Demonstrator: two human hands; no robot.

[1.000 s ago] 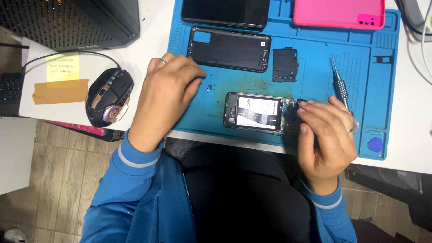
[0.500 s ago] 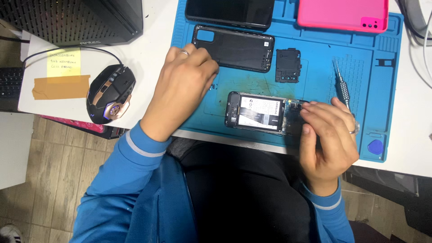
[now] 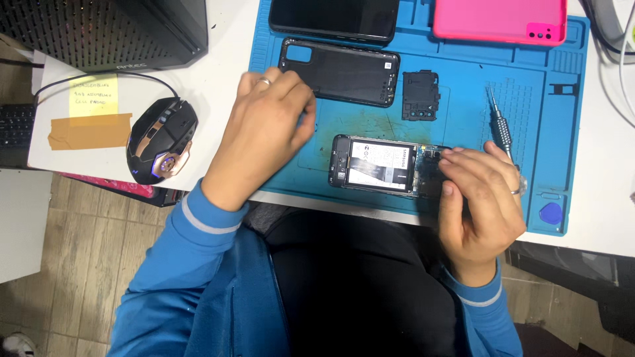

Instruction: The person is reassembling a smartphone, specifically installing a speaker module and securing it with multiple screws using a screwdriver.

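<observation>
Phone lies opened on the blue mat, back cover and small plate already off. Right hand pinches its camera end; left hand hovers empty, grip loosely curled.

white desk over beige wood-look tile floor; black mesh computer case top left.

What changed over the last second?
The left hand slid from beside the mouse across the blue mat to the black back cover. The right hand stayed on the opened phone; the screwdriver lies untouched.
</observation>
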